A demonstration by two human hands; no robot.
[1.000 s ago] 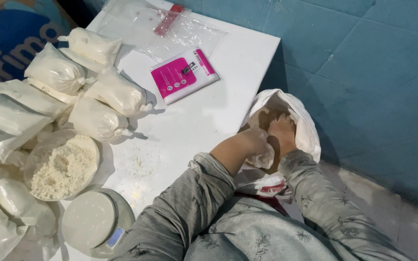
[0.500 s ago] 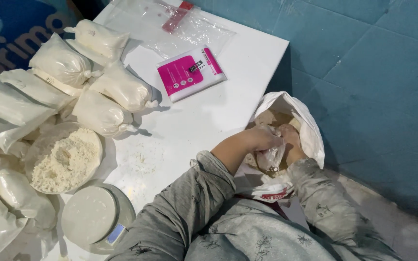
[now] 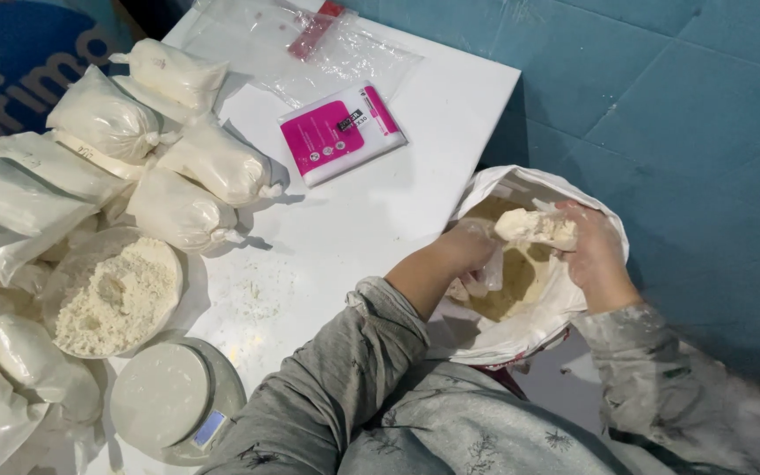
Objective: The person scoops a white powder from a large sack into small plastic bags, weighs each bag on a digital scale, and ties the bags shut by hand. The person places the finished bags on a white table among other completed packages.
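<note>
Over the open white sack [image 3: 521, 330] at the table's [image 3: 450, 114] right edge, we now have our right hand [image 3: 593, 251] lifted to the sack's rim, fingers closed around a heaped handful of pale flour [image 3: 534, 227], where a second ago both hands were sunk low inside it. Our left hand [image 3: 468, 255] sits just left of that handful, pinching a thin clear plastic bag [image 3: 488, 277] above the tan flour in the sack, so we judge a scoop is out and poised at the bag. Left of the sack, well apart, lie the tied flour bags [image 3: 182, 211], the bowl of flour [image 3: 116, 295], the round scale [image 3: 164, 400] and the pink packet [image 3: 340, 132].
</note>
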